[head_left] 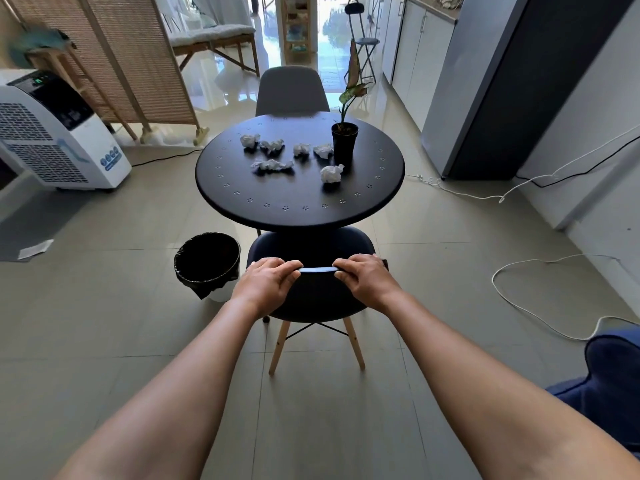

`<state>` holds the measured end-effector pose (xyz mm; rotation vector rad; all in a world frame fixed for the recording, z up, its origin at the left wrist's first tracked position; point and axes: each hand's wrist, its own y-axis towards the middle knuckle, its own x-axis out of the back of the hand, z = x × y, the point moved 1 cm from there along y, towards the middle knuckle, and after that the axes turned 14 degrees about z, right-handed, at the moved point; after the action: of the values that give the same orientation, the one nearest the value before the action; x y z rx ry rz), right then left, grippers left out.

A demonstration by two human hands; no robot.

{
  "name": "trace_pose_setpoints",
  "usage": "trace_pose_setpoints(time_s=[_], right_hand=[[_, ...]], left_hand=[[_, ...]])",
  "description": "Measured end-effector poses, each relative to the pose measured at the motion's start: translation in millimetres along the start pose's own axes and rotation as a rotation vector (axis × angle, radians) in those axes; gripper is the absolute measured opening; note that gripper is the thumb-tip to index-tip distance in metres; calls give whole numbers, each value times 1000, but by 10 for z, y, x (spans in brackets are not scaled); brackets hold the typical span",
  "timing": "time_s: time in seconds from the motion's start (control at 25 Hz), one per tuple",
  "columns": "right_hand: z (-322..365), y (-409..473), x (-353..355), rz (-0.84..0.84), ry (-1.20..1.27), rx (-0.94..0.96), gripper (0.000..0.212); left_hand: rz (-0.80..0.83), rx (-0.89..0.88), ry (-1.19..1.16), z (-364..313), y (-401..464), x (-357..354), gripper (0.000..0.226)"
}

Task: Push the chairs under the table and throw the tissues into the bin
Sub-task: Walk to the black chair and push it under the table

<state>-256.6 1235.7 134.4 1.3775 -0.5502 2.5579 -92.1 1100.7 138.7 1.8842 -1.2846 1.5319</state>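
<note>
From the head camera I see both arms stretched forward. My left hand (268, 278) and right hand (363, 277) sit side by side on the top edge of the near chair (317, 299), a dark shell seat on pale wooden legs. The fingers of each hand are pressed together and curled over the backrest rim, clamped on it, with a short stretch of bare rim showing between the two hands. The front of the seat is already under the edge of the round black table (298, 202), while the backrest and rear legs stand clear of it.

Six crumpled white tissues (272, 165) lie scattered on the tabletop, none touching a hand. A small potted plant (344, 142) stands among them towards the right. On the far side of the table a grey chair (292, 91) has its back just beside the table's edge.

The bin (207, 263), lined with a black bag, stands on the tiled floor just left of the near chair. A white air cooler (52, 133) stands well to the left.
</note>
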Motion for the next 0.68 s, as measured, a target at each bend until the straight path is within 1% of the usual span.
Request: trace_pose_setpoints(time_s=[0.12, 0.44, 0.52, 0.6, 0.68], right_hand=[[-12, 89, 37, 3, 3, -7, 34], [-98, 131, 122, 30, 35, -22, 35], [-84, 101, 102, 18, -7, -24, 36], [-49, 58, 80, 37, -99, -73, 40], [21, -9, 31, 58, -141, -138, 45]], left_hand=[[-7, 36, -37, 2, 73, 21, 41], [9, 64, -77, -65, 144, 10, 41], [56, 110, -61, -95, 127, 13, 44], [140, 196, -58, -159, 93, 40, 48], [169, 260, -83, -221, 10, 84, 51]])
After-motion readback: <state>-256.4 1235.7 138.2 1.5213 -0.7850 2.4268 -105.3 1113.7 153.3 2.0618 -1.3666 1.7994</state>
